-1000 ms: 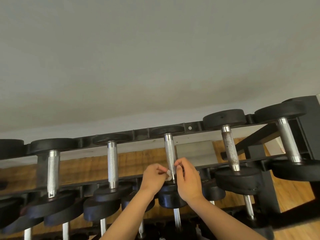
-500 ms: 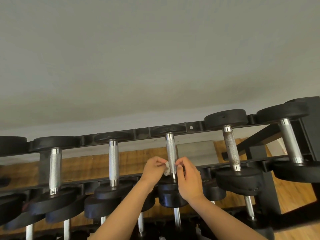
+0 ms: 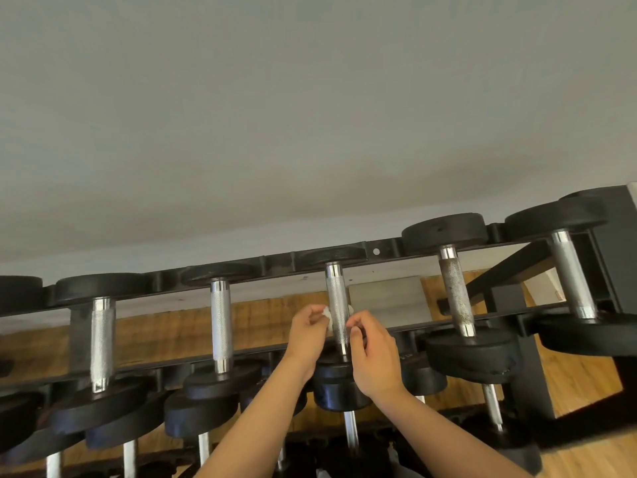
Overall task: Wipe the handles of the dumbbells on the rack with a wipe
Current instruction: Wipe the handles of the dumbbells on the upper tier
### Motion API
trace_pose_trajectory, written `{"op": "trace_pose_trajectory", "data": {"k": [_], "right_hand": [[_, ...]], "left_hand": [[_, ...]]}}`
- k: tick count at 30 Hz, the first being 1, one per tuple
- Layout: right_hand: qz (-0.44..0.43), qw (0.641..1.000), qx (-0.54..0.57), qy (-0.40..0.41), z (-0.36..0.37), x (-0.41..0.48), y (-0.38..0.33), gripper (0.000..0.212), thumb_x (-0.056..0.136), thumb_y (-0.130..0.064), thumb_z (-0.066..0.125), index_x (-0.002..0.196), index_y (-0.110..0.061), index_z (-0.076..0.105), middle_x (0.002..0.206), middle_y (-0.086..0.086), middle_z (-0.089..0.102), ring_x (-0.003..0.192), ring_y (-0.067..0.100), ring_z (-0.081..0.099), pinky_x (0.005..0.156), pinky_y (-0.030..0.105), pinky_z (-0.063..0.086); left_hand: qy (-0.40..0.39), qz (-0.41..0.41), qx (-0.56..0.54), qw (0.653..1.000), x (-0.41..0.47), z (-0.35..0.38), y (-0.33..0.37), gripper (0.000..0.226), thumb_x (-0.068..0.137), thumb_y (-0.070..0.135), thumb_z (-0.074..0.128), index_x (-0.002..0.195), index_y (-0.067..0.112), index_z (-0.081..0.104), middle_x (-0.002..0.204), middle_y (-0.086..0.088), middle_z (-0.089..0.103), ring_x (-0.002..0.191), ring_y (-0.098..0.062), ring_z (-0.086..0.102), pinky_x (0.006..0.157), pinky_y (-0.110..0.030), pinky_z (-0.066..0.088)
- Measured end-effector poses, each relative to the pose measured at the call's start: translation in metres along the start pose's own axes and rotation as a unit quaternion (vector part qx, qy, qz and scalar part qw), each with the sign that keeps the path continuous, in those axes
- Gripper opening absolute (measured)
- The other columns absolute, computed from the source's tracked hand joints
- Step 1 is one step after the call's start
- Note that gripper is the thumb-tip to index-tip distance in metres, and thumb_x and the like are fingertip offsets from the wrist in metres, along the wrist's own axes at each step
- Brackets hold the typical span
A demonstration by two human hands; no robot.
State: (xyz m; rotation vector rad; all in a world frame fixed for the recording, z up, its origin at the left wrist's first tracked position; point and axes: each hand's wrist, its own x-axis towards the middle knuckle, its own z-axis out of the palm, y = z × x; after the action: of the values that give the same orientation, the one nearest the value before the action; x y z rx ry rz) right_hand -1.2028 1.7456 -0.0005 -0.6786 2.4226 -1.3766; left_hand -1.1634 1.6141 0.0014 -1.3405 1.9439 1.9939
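Wiping centre handle [image 3: 336, 294], mid-frame on rack [image 3: 275, 263]. Wipe [image 3: 327, 317] seems looped behind bar. Left hand [image 3: 307, 336] and right hand [image 3: 374, 357] each pinch an end, fingers curled. Best: pull taut, saw side to side, work along knurling.

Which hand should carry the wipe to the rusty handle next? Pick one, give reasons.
Right, probably. The right hand lies nearer the rusty handle and pinches one end of the wipe; the left hand would have to cross the shiny handle between them.
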Motion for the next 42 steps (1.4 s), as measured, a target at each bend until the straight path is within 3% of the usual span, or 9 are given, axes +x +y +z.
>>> {"op": "trace_pose_trajectory", "data": {"k": [4,10,14,21,28,31,34,38,42], "right_hand": [[-0.003,1.000,0.004,0.002,-0.002,0.001,-0.001,0.014,0.096,-0.022,0.043,0.089,-0.020,0.055,0.080,-0.014,0.055,0.075,0.006,0.055,0.064,0.015,0.044],[-0.001,1.000,0.002,0.004,0.000,-0.001,0.001,0.015,0.096,-0.024,0.043,0.090,-0.021,0.056,0.081,-0.013,0.056,0.074,0.005,0.056,0.062,0.014,0.045],[-0.005,1.000,0.008,0.007,-0.002,0.001,0.001,0.013,0.096,-0.019,0.045,0.089,-0.020,0.057,0.079,-0.014,0.055,0.072,0.007,0.056,0.061,0.015,0.045],[-0.001,1.000,0.007,0.004,-0.001,-0.001,0.001,0.013,0.096,-0.021,0.045,0.089,-0.020,0.056,0.080,-0.014,0.055,0.073,0.006,0.056,0.062,0.014,0.045],[0.004,1.000,0.005,0.004,-0.001,0.000,0.002,0.012,0.097,-0.018,0.046,0.090,-0.020,0.056,0.080,-0.013,0.057,0.071,0.007,0.057,0.061,0.018,0.047],[0.002,1.000,0.002,0.000,0.000,0.001,0.003,0.012,0.097,-0.017,0.046,0.091,-0.020,0.056,0.080,-0.012,0.057,0.070,0.007,0.057,0.061,0.020,0.048],[-0.006,1.000,0.008,0.002,-0.002,0.001,0.004,0.013,0.097,-0.014,0.047,0.089,-0.020,0.056,0.078,-0.013,0.056,0.071,0.007,0.057,0.061,0.020,0.048],[0.000,1.000,0.004,0.005,-0.001,0.001,0.006,0.014,0.097,-0.015,0.047,0.089,-0.022,0.056,0.076,-0.012,0.055,0.069,0.008,0.056,0.061,0.024,0.049],[0.000,1.000,-0.003,0.005,0.001,0.000,0.004,0.013,0.097,-0.016,0.046,0.089,-0.021,0.055,0.077,-0.011,0.056,0.071,0.007,0.056,0.061,0.023,0.048]], "left_hand": [[-0.053,0.007,0.038,0.998,-0.002,-0.008,-0.001,0.020,0.095,0.009,0.055,0.110,0.018,0.065,0.110,-0.004,0.070,0.105,-0.018,0.065,0.101,-0.042,0.050],[0.030,0.010,-0.018,0.999,0.010,-0.002,0.022,0.016,0.094,0.006,0.058,0.102,0.017,0.065,0.107,-0.006,0.069,0.105,-0.020,0.064,0.104,-0.043,0.048],[0.006,-0.017,-0.036,0.999,-0.003,-0.002,-0.002,0.015,0.094,0.013,0.060,0.108,0.017,0.062,0.112,-0.008,0.067,0.109,-0.023,0.063,0.105,-0.048,0.046],[0.054,-0.002,-0.109,0.993,0.004,0.005,0.015,0.010,0.094,0.009,0.060,0.102,0.013,0.065,0.107,-0.010,0.068,0.105,-0.024,0.064,0.104,-0.045,0.048],[0.041,0.007,-0.092,0.995,0.007,-0.002,0.017,0.009,0.092,0.010,0.063,0.098,0.013,0.069,0.105,-0.010,0.071,0.105,-0.026,0.065,0.105,-0.048,0.046],[0.073,0.000,-0.148,0.986,0.009,0.008,0.027,0.011,0.093,0.008,0.061,0.100,0.012,0.068,0.107,-0.012,0.069,0.106,-0.027,0.064,0.105,-0.046,0.047],[0.062,0.020,-0.112,0.992,-0.005,0.011,0.013,0.011,0.093,0.011,0.062,0.102,0.014,0.068,0.108,-0.007,0.070,0.107,-0.022,0.064,0.103,-0.040,0.048],[0.076,0.064,-0.059,0.993,-0.006,0.005,0.020,0.009,0.089,0.007,0.067,0.097,0.013,0.067,0.098,-0.002,0.072,0.096,-0.013,0.068,0.084,-0.021,0.050],[0.127,0.080,-0.095,0.984,-0.007,0.015,0.031,0.009,0.086,0.007,0.071,0.090,0.014,0.067,0.092,-0.001,0.073,0.089,-0.011,0.069,0.081,-0.022,0.053]]}}
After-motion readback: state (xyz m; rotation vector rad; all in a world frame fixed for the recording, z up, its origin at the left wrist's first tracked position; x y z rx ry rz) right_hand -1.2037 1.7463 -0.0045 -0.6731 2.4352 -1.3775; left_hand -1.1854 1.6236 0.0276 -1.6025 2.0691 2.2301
